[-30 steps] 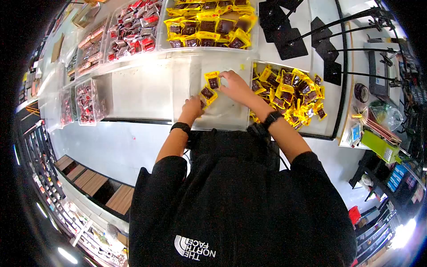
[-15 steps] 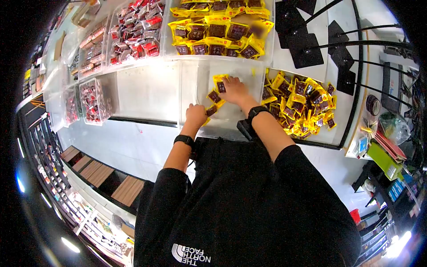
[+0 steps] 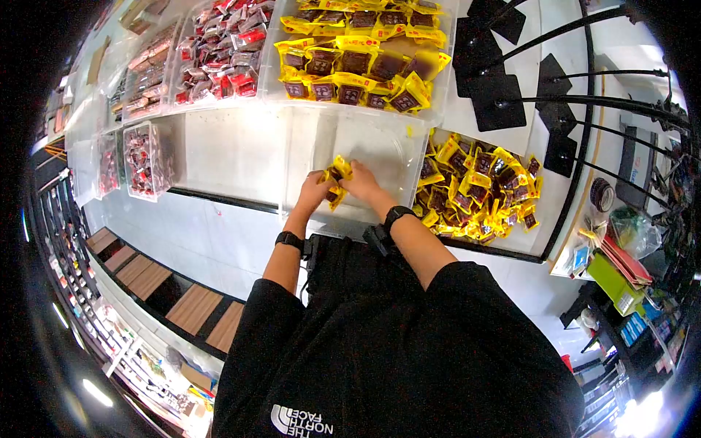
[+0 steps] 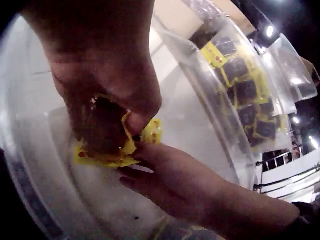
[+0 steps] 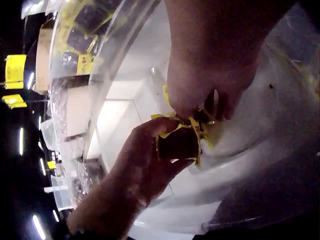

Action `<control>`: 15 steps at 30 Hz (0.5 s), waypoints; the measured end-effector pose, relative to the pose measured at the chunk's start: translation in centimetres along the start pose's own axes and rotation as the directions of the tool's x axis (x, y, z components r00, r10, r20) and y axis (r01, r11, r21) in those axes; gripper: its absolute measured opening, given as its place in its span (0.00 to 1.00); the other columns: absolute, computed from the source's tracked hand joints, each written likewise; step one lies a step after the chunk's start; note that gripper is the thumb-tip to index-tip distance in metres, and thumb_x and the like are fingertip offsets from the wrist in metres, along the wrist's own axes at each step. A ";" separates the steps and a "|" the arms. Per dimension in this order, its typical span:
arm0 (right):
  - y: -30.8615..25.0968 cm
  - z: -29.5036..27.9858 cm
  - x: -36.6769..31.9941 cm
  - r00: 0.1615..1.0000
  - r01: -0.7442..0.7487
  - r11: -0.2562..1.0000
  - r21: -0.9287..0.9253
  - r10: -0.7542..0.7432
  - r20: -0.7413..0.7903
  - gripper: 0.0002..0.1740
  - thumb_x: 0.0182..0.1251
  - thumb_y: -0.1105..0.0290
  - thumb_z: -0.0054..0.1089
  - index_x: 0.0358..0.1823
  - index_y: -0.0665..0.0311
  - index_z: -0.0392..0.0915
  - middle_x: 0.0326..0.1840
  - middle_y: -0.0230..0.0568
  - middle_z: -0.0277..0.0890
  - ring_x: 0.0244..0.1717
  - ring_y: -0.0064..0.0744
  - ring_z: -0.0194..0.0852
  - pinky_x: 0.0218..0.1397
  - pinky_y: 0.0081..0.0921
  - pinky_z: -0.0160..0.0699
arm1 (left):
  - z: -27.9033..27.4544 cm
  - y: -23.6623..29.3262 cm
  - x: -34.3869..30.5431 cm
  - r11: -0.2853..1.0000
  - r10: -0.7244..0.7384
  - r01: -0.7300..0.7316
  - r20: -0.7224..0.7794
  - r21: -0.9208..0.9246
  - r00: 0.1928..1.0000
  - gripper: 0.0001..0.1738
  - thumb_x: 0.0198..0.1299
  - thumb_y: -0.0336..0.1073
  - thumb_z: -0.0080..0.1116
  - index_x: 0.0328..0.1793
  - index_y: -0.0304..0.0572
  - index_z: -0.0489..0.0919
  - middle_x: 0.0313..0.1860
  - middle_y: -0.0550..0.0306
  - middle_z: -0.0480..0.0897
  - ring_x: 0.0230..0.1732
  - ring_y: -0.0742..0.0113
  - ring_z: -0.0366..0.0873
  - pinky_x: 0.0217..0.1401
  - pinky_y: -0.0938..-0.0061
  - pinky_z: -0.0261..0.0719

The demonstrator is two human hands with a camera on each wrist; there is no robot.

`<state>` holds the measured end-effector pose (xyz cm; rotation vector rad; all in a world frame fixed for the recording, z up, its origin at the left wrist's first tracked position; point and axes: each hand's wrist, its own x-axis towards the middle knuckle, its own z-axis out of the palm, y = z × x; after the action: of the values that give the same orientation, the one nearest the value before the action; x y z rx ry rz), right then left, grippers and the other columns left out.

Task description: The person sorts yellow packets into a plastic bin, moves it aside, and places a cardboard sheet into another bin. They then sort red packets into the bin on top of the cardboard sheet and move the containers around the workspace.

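Both hands meet low in a clear plastic bin, with yellow-edged snack packets gathered between them. My left hand grips a packet with a dark brown square inside, its thumb over the near edge. From the other side my right hand pinches packets at the same bunch, fingertips close beside the left thumb. Yellow wrapper edges stick out below the left palm in the left wrist view. The fingers hide part of the bunch.
To the right lies a loose heap of the same packets. Behind the bin stands a tub with packets in rows, beside a tub of red-wrapped packets. Black plates on rods stand at back right. A small red-packet box sits left.
The right hand has come back from the far packet toward the left hand. Packets that lay in a slanting line on the bin floor are now bunched between both hands.
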<state>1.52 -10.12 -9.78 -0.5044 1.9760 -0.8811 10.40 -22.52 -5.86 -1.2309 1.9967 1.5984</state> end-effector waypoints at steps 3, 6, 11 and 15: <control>-0.2 -0.3 -0.9 0.997 -0.073 0.969 0.236 0.073 0.010 0.35 0.48 0.57 0.58 0.55 0.71 0.62 0.47 0.59 0.70 0.50 0.51 0.69 0.56 0.35 0.66 | 1.0 1.6 -0.9 0.879 -0.159 0.152 0.023 -0.452 0.987 0.16 0.50 0.34 0.54 0.44 0.34 0.76 0.32 0.58 0.78 0.31 0.73 0.74 0.36 0.81 0.71; -0.4 -1.0 -1.8 0.996 -0.085 0.911 0.403 0.092 0.002 0.32 0.47 0.59 0.56 0.51 0.73 0.61 0.46 0.65 0.69 0.49 0.57 0.69 0.54 0.41 0.67 | 0.6 2.4 -1.1 0.896 -0.087 0.103 0.057 -0.431 0.995 0.15 0.53 0.33 0.52 0.46 0.33 0.75 0.32 0.59 0.78 0.31 0.73 0.74 0.32 0.80 0.72; -6.4 -9.2 -6.9 0.967 0.081 0.966 0.246 -0.016 -0.254 0.27 0.48 0.62 0.58 0.45 0.71 0.61 0.37 0.61 0.73 0.42 0.59 0.72 0.45 0.44 0.70 | 1.6 11.0 -4.0 0.880 0.118 -0.054 0.107 -0.473 0.987 0.17 0.54 0.32 0.49 0.50 0.34 0.73 0.35 0.59 0.77 0.34 0.74 0.74 0.35 0.80 0.73; -7.3 -15.7 -12.8 0.815 0.213 0.959 0.184 -0.071 -0.575 0.22 0.50 0.68 0.58 0.45 0.67 0.61 0.33 0.58 0.74 0.37 0.58 0.74 0.39 0.45 0.72 | 6.0 17.9 -6.2 0.847 0.479 -0.402 0.175 -0.347 0.860 0.21 0.54 0.35 0.52 0.53 0.34 0.71 0.41 0.58 0.76 0.40 0.74 0.72 0.44 0.78 0.72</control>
<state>-5.12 -0.69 8.40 -0.2642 2.3300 -1.4830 -1.24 -14.26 7.89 -0.6085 2.0159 2.2228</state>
